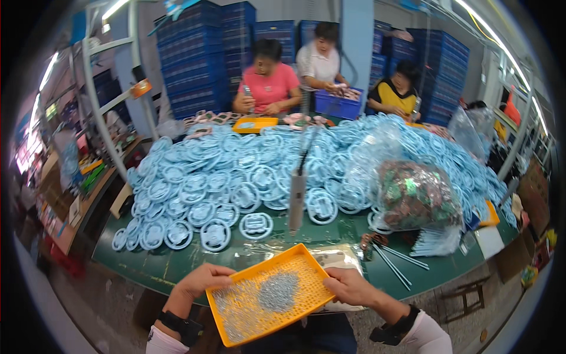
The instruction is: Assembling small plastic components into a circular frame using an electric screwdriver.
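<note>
Between my two hands I hold a shallow yellow-orange tray (pixel 321 292), tilted with its left end lower, over the near edge of the table. My left hand (pixel 206 278) grips its left side, and my right hand (pixel 349 285) grips the right end. Many small silvery metal pieces (pixel 278 291) lie in it, heaped in the middle and spread thinly toward the left; they are too small to name. Just beyond hangs a grey electric screwdriver-like tool (pixel 296 200) on a black cord. Light blue plastic steering-wheel shapes (pixel 256 226) lie behind it.
A big pile of blue wheels (pixel 230 159) covers the green table (pixel 171 262). At the right are a plastic bag of brown and green parts (pixel 418 194) and thin metal rods (pixel 392 268). Three people work across the table near a blue bin (pixel 338 106) and another yellow tray (pixel 255 124).
</note>
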The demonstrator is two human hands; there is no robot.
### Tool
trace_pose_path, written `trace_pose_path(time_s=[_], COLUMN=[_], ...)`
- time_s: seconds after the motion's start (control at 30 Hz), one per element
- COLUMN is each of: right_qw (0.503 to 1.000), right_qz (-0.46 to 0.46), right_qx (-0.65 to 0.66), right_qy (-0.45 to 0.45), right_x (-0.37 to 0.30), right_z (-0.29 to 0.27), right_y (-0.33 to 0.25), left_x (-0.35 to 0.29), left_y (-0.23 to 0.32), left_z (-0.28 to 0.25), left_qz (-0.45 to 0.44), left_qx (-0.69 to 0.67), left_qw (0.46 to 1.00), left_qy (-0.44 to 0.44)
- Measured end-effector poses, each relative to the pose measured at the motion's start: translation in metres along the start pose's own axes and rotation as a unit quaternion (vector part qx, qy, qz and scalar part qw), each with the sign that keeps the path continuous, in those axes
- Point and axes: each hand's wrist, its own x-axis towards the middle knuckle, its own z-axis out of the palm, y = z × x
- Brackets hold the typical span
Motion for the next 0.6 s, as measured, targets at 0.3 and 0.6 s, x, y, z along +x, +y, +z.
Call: trace_pose_path(time_s=[0.3,0.6], right_qw=[0.996,0.986], right_qz=[0.007,-0.091], right_qx=[0.034,-0.039], right_qy=[0.081,0.136], right_x=[0.08,0.136], right_z=[0.051,0.019], right_y=[-0.014,-0.002], left_x=[-0.047,0.023], left_y=[-0.063,-0.024], left_z=[-0.017,0.0], left_qz=[0.048,0.094], left_qx=[-0.247,-0.122], left_qw=[0.92,0.917], left_qy=[0.301,0.368])
